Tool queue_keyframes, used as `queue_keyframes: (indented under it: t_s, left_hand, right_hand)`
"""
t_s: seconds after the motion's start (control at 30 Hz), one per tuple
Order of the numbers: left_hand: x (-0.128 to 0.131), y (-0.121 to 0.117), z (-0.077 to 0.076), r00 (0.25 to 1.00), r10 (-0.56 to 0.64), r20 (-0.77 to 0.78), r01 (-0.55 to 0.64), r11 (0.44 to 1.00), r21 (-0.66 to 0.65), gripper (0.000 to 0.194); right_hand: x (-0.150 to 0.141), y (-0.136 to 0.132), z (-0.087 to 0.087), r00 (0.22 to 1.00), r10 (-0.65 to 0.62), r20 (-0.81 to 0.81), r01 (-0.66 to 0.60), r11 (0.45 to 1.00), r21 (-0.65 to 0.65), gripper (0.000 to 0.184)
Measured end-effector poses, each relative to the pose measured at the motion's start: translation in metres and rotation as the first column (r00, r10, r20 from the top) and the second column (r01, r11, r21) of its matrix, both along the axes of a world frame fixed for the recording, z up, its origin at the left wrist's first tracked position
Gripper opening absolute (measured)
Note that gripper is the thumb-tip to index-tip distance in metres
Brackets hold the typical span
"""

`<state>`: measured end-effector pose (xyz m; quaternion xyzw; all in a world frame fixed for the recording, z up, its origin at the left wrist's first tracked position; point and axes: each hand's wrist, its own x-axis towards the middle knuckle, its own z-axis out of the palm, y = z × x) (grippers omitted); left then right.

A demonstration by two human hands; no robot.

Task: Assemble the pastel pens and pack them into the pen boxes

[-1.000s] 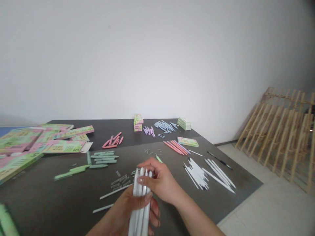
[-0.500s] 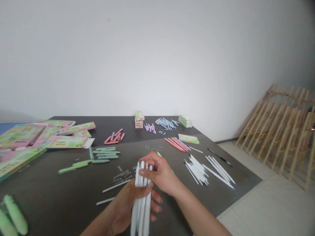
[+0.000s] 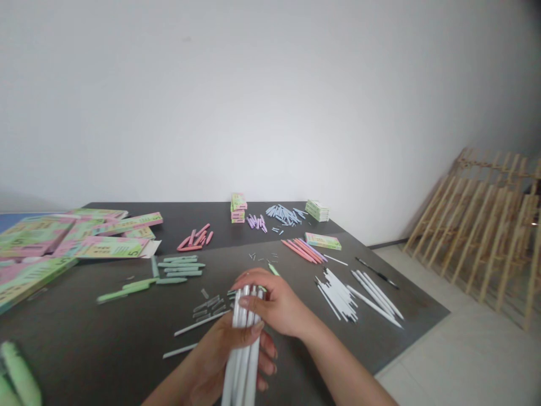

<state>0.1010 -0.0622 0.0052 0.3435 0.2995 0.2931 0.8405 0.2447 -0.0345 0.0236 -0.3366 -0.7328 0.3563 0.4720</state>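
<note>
My left hand [image 3: 213, 352] is wrapped round a bundle of several white pens [image 3: 242, 366], held upright with their lower ends running out of view. My right hand [image 3: 276, 301] is closed over the top of the same bundle, its thumb on the front and its fingers curled behind the clear-looking upper ends. Left of the hands lie small clear plastic pieces [image 3: 207, 307] and thin white sticks [image 3: 198, 324], one partly behind my left forearm. A light green tip [image 3: 273, 269] shows just beyond my right hand.
Teal pens [image 3: 181, 269], red barrels [image 3: 195, 239] and cartons [image 3: 114, 245] lie left. Right are white refills [image 3: 338, 296], white pens [image 3: 378, 296], a black pen [image 3: 378, 273] and coral pens [image 3: 302, 251]. Purple and blue pieces [image 3: 283, 214] lie farther back, by a wall.
My right fingers have settled lower and closer over the tops of the pens. The bundle stays in my left hand, and the view has shifted slightly.
</note>
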Motion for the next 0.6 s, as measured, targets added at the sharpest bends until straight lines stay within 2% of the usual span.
queue_keyframes:
  t_s: [0.17, 0.33, 0.4, 0.5, 0.6]
  left_hand:
    - [0.0002, 0.0022, -0.0024, 1.000, 0.005, 0.004, -0.005, 1.000, 0.017, 0.029]
    - [-0.0001, 0.0046, -0.0038, 1.000, -0.002, 0.008, 0.002, 1.000, 0.021, 0.029]
    - [-0.0004, 0.0039, -0.0041, 1.000, -0.005, 0.013, 0.004, 1.000, 0.022, 0.028]
    - [-0.0004, 0.0029, -0.0048, 1.000, -0.010, 0.016, 0.010, 1.000, 0.022, 0.029]
    - [-0.0006, 0.0033, -0.0056, 1.000, -0.013, 0.020, 0.013, 0.999, 0.030, 0.028]
  right_hand:
    - [-0.0035, -0.0007, -0.0001, 0.997, 0.007, -0.078, -0.016, 0.994, -0.113, 0.017]
    - [-0.0042, -0.0041, 0.0012, 0.998, -0.057, 0.004, 0.057, 0.984, -0.169, 0.030]
    - [-0.0043, -0.0041, 0.0001, 0.998, -0.067, -0.001, 0.066, 0.978, -0.200, 0.029]
    - [-0.0047, -0.0034, -0.0017, 0.997, -0.040, -0.060, 0.029, 0.984, -0.178, 0.018]
    - [-0.0051, -0.0042, -0.0008, 0.999, -0.018, -0.032, 0.013, 0.991, -0.137, 0.023]
